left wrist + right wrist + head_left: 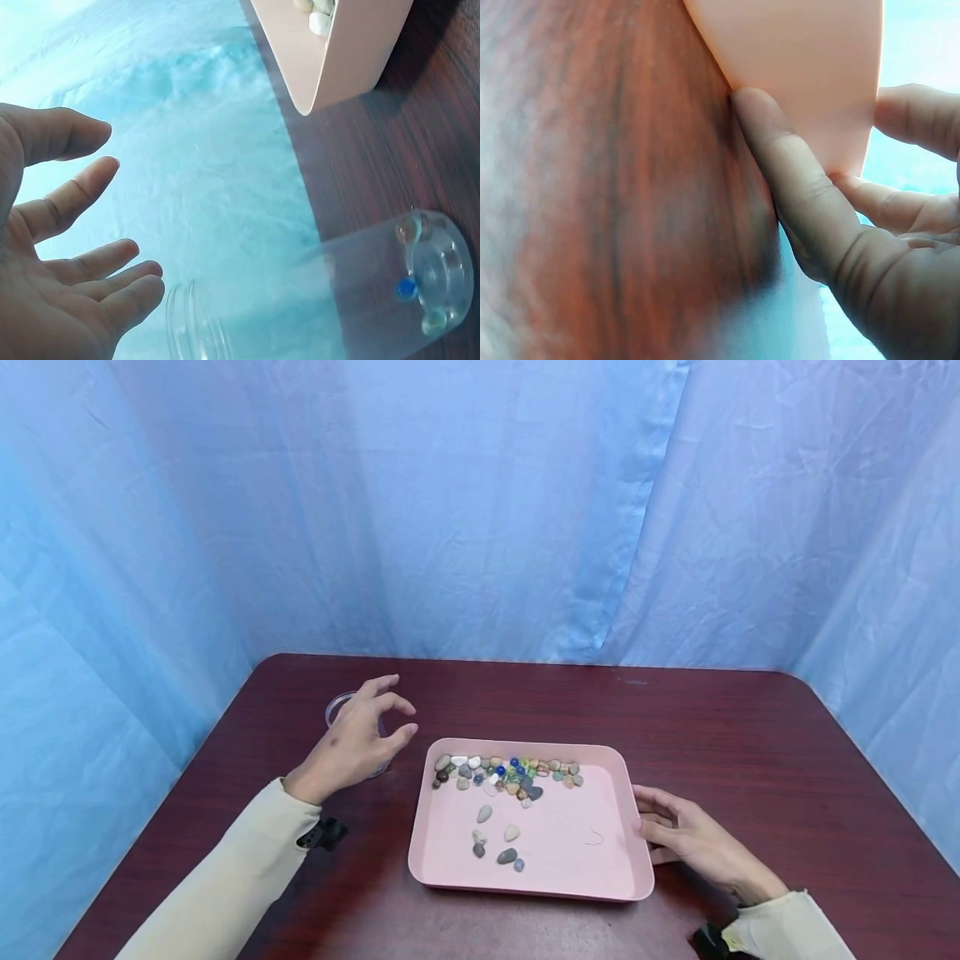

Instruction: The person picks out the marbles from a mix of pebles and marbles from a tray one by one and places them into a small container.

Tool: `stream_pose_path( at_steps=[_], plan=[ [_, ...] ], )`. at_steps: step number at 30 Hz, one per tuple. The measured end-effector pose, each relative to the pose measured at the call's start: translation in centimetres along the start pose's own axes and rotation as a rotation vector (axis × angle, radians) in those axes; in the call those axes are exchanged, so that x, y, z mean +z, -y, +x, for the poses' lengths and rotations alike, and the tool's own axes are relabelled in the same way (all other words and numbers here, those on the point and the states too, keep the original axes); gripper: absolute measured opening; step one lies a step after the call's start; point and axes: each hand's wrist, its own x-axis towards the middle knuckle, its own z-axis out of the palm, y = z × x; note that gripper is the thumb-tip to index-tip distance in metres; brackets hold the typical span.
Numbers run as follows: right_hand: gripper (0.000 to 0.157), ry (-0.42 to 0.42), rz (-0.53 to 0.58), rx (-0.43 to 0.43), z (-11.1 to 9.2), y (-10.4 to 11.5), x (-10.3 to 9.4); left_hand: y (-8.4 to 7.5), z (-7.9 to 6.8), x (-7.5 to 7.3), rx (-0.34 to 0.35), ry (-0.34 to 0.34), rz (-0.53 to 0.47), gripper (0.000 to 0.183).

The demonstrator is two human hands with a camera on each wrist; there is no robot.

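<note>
My left hand (348, 743) hovers with fingers spread and slightly bent, holding nothing. Below it stands a clear jar (339, 700), mostly hidden by the hand in the head view. The left wrist view shows a blue marble (406, 289) and a few other glassy pieces at the jar's bottom. A shallow pink tray (570, 881) contains pebbles and marbles, many massed along its far wall. Several pebbles (507, 856) lie scattered nearer its front. At the tray's right wall, my right hand (693, 839) rests its fairly straight fingers against the outside and rim.
The dark red-brown wooden table (712, 727) carries the jar left of the tray. Blue curtains (480, 527) hang behind the table and at both sides. Inside the tray's right half lies a thin, curved strand (594, 837).
</note>
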Motion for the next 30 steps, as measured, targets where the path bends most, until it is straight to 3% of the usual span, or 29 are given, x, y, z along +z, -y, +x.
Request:
stream_pose_path(
  at_steps=[8,17,30],
  plan=[
    [0.070,0.003,0.003,0.002,0.0,0.0,0.0,-0.2,0.1,2.3,0.057,0.017,-0.003,0.014],
    [0.070,0.001,0.001,0.011,0.0,0.0,0.0,-0.4,0.0,4.8,-0.001,0.143,-0.013,0.021],
    [0.070,0.007,0.013,0.002,0.0,0.1,0.0,-0.4,-0.1,7.4,0.005,0.215,-0.072,0.022]
  ],
)
